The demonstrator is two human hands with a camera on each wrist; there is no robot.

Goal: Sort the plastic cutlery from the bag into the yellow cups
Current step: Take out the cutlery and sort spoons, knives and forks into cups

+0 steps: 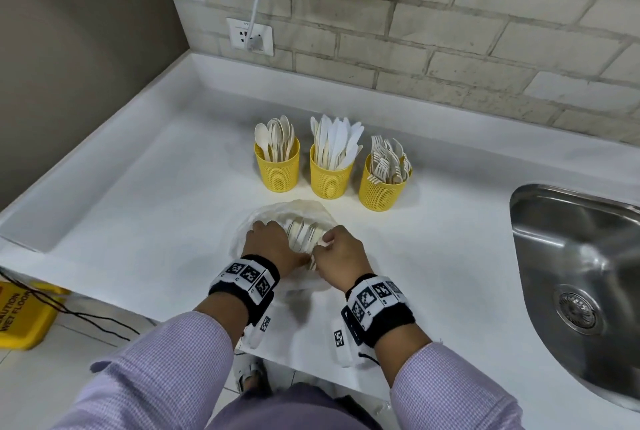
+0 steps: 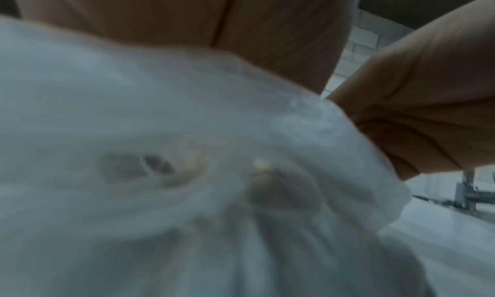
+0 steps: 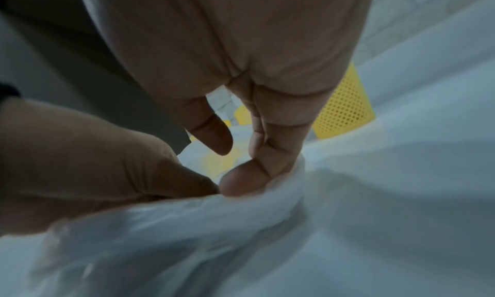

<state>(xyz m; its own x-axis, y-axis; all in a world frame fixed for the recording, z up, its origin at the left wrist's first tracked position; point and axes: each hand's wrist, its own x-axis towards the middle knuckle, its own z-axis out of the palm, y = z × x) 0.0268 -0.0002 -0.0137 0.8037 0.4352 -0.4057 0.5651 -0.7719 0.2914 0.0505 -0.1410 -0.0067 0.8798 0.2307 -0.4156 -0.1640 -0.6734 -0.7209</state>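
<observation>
both hands at the mouth of the cutlery bag

while a yellow wet-floor sign [image 1: 20, 311] stands on the floor at the far left, the white desk [image 1: 138, 207] carries everything else. going rightward, the left hand [image 1: 268, 242] rests on the near left side of a thin translucent bag [image 1: 298, 209], its fingers curled down onto the plastic and gripping it; the left wrist view is blurred and shows only bunched film close up. inside the bag lie a few pale pieces of cutlery [image 1: 303, 232], seen through the opening between both hands. the right hand [image 1: 337, 253] pinches the bag's right edge between thumb and forefinger, which the right wrist view shows plainly, with the other fingers loosely bent above the film. behind the bag, in a row, stand three yellow perforated cups: the spoon cup [image 1: 277, 166] on the left, the knife cup [image 1: 330, 175] in the middle, the fork cup [image 1: 382, 187] on the right, each packed upright with its own kind. a steel sink [image 1: 581, 256] is set into the desk at the far right.
</observation>
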